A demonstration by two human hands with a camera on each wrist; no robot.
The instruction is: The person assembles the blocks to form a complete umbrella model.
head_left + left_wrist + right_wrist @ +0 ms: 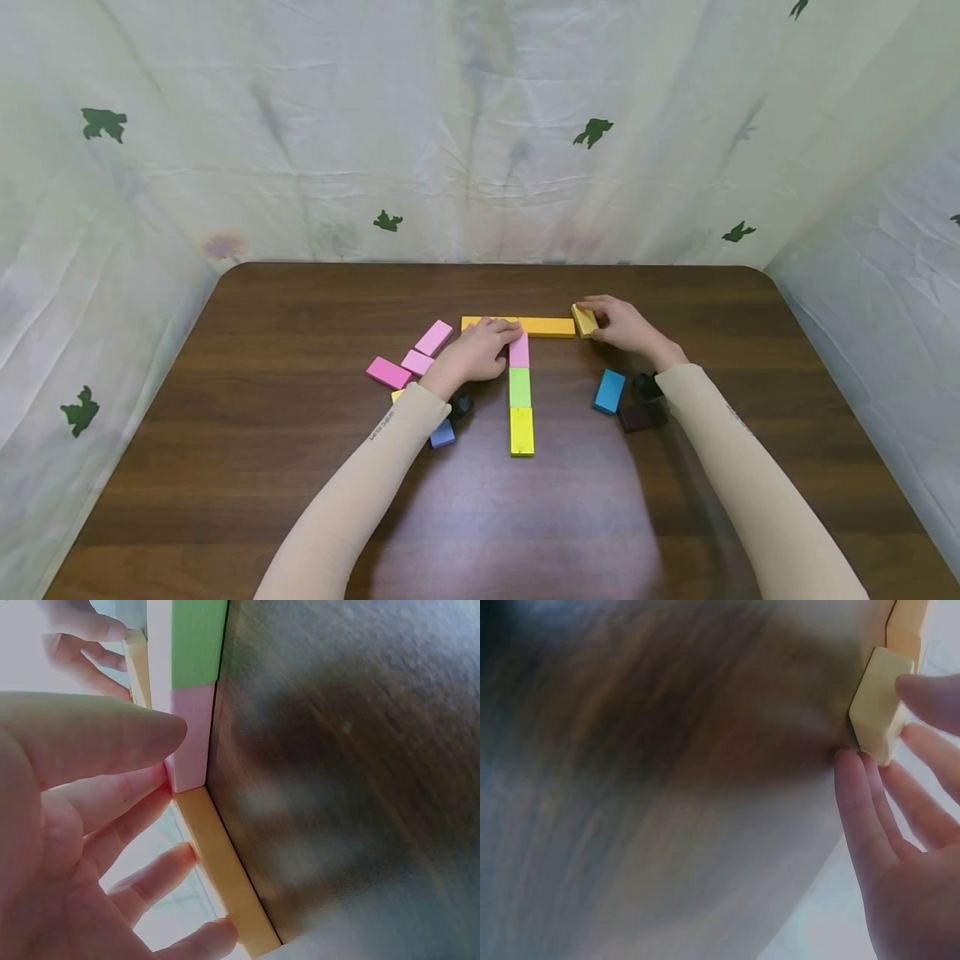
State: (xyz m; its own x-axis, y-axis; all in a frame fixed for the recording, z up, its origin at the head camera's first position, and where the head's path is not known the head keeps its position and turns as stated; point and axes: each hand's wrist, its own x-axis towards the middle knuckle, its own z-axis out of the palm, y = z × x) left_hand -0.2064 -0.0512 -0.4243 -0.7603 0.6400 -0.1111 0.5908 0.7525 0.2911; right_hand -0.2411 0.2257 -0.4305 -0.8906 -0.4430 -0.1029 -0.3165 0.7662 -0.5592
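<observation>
Orange blocks [547, 327] lie end to end in a row near the table's far side. From the row's middle a column runs toward me: a pink block [519, 352], a green block [520, 387] and a bright yellow block [522, 432]. My left hand [478, 354] rests its extended fingertips on the left orange block [225, 874] and the pink one. Beyond the row's right end, my right hand [630, 327] pinches a pale yellow block [583, 321] between thumb and fingers. In the right wrist view this block [881, 694] sits tilted against the orange end.
Left of the column lie pink blocks [388, 372], a blue block [442, 434] and a partly hidden yellow piece. On the right are a blue block [609, 391] and a dark brown block [636, 417]. A patterned curtain [480, 167] hangs behind the wooden table [285, 333].
</observation>
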